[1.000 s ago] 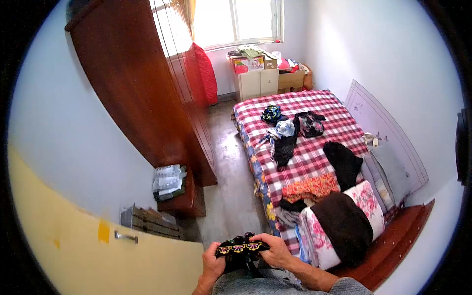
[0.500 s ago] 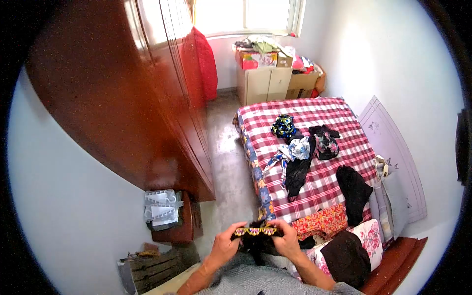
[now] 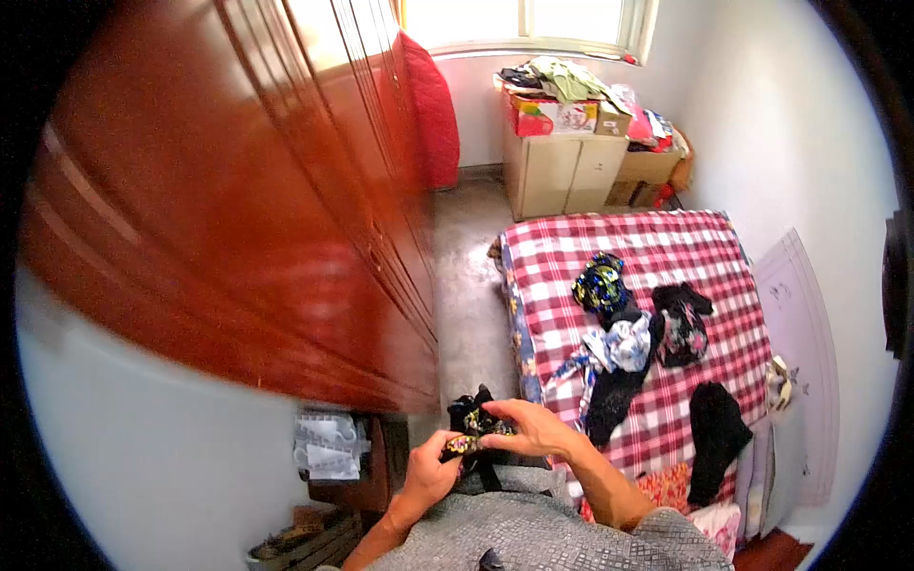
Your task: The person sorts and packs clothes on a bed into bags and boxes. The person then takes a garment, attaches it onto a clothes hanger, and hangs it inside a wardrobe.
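Observation:
A black garment with a colourful patterned band (image 3: 464,444) is held in front of my body, partly folded. My left hand (image 3: 430,468) grips the band at its left end. My right hand (image 3: 533,430) is at the other side of the garment, its thumb and fingers closed around the bunched cloth. Much of the black cloth (image 3: 468,411) sticks up beyond my fingers, and the rest hangs below, partly hidden by my hands.
On the right is a bed with a checked cover (image 3: 543,238), bearing scattered clothes such as black trousers (image 3: 716,443). A wooden wardrobe (image 3: 238,190) stands left. Clear packages (image 3: 328,445) lie on a stool. Beyond the bed is a cabinet (image 3: 547,176).
The band, stretched level between both hands before, is now folded and bunched. My right hand has moved in over the cloth. The view has turned left, so the bed appears farther right.

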